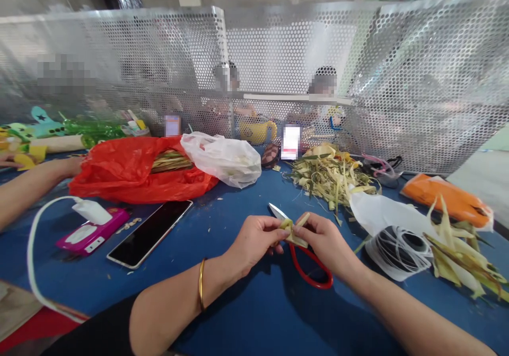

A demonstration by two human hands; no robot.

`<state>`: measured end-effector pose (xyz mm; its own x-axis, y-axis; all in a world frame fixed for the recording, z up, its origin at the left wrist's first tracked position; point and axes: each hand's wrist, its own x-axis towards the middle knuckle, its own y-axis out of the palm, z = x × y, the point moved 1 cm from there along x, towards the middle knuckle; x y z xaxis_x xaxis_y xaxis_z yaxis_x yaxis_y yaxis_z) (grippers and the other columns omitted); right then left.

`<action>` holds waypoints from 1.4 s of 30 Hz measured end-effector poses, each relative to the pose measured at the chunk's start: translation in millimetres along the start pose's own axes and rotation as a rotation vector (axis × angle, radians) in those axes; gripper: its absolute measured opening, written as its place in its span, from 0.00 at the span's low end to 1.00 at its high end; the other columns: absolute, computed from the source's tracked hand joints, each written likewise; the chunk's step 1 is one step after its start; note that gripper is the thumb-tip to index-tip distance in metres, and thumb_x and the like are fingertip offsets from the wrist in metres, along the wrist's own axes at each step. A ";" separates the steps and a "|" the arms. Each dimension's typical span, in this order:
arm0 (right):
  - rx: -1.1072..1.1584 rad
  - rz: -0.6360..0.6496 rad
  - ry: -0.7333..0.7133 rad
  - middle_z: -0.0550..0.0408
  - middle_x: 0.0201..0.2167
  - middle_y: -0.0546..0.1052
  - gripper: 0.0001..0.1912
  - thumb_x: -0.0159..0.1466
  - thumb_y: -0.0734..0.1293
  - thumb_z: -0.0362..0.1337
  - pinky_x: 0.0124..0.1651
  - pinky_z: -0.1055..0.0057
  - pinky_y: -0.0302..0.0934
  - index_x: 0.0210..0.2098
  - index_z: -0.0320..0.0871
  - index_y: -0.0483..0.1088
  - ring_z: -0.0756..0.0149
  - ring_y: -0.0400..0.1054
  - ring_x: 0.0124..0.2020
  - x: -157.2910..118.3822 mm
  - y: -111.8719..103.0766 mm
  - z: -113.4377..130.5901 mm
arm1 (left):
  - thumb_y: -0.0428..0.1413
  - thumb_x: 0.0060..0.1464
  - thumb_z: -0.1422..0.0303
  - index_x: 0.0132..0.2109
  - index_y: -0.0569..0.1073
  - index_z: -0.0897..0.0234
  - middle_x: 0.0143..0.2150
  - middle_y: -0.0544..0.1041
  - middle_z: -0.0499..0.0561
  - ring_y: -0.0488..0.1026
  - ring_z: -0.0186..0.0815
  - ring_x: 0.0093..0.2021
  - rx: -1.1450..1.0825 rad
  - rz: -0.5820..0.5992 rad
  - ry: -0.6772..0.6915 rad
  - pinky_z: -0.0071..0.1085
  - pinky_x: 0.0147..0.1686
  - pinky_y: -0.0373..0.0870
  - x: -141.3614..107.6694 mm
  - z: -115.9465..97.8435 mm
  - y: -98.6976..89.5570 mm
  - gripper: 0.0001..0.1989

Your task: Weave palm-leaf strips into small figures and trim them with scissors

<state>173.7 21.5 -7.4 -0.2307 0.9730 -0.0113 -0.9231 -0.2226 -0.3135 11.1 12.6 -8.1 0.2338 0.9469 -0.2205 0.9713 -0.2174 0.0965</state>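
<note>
Forearms [170, 300] framing a pinched husk strip [296, 239]. Left hand [254, 242] and right hand [328, 242] close fingertips on it, apparently steadying its folds; red-handled scissors [296, 263] pass beneath the grip, presumably for ready reach; husk scraps [332, 181] beyond.

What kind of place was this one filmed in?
Probably a shared craft workshop: dried husk scraps are heaped on the blue table, a spool of cord stands by the right hand, and people sit behind a perforated metal screen.
</note>
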 end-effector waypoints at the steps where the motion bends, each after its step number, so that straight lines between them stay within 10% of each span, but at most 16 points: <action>1: 0.061 0.042 0.038 0.60 0.20 0.70 0.12 0.58 0.66 0.44 0.27 0.74 0.57 0.25 0.42 0.66 0.71 0.63 0.22 1.0 -0.8 -0.2 | 0.62 0.46 0.67 0.36 0.80 0.68 0.27 0.78 0.51 0.67 0.27 0.21 -0.002 0.010 -0.003 0.24 0.21 0.60 -0.4 -0.3 0.3 0.10; 7: 0.213 0.221 0.246 0.58 0.20 0.74 0.17 0.54 0.70 0.48 0.22 0.75 0.58 0.26 0.40 0.67 0.72 0.66 0.18 3.4 -5.2 6.3 | 0.64 0.45 0.65 0.36 0.80 0.67 0.28 0.78 0.51 0.70 0.29 0.25 -0.013 0.025 0.000 0.24 0.26 0.63 -1.1 -0.5 0.9 0.11; 16: 0.202 0.096 0.267 0.57 0.20 0.75 0.17 0.58 0.66 0.49 0.18 0.78 0.53 0.27 0.40 0.68 0.75 0.63 0.15 0.1 6.4 0.8 | 0.64 0.43 0.70 0.39 0.78 0.69 0.29 0.79 0.51 0.74 0.31 0.27 -0.129 -0.054 -0.135 0.25 0.29 0.67 0.2 1.9 1.7 0.14; 27: 0.249 0.209 -0.035 0.55 0.33 0.78 0.14 0.54 0.71 0.42 0.40 0.69 0.64 0.38 0.43 0.75 0.66 0.70 0.33 0.8 -14.2 22.4 | 0.63 0.45 0.70 0.39 0.77 0.67 0.28 0.77 0.49 0.71 0.27 0.23 -0.332 -0.120 -0.199 0.23 0.25 0.66 7.4 -2.7 -8.5 0.11; 34: 0.156 -0.112 -0.166 0.56 0.25 0.71 0.15 0.58 0.67 0.49 0.34 0.70 0.61 0.28 0.42 0.73 0.66 0.64 0.29 2.6 -5.5 7.7 | 0.67 0.41 0.66 0.38 0.78 0.67 0.27 0.78 0.51 0.73 0.30 0.24 -0.269 -0.044 -0.131 0.25 0.28 0.68 5.1 1.0 -4.6 0.16; 42: 0.015 -0.101 -0.189 0.60 0.22 0.69 0.13 0.64 0.63 0.45 0.27 0.74 0.56 0.29 0.43 0.68 0.71 0.61 0.23 -5.5 -3.3 13.0 | 0.67 0.41 0.67 0.38 0.79 0.68 0.28 0.80 0.53 0.75 0.32 0.26 -0.164 -0.050 -0.061 0.27 0.30 0.70 2.3 1.0 0.4 0.15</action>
<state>174.0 16.1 6.0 -0.1892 0.9618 0.1979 -0.9486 -0.1270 -0.2898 12.1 14.4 -9.5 0.1929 0.9384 -0.2866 0.9628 -0.1246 0.2400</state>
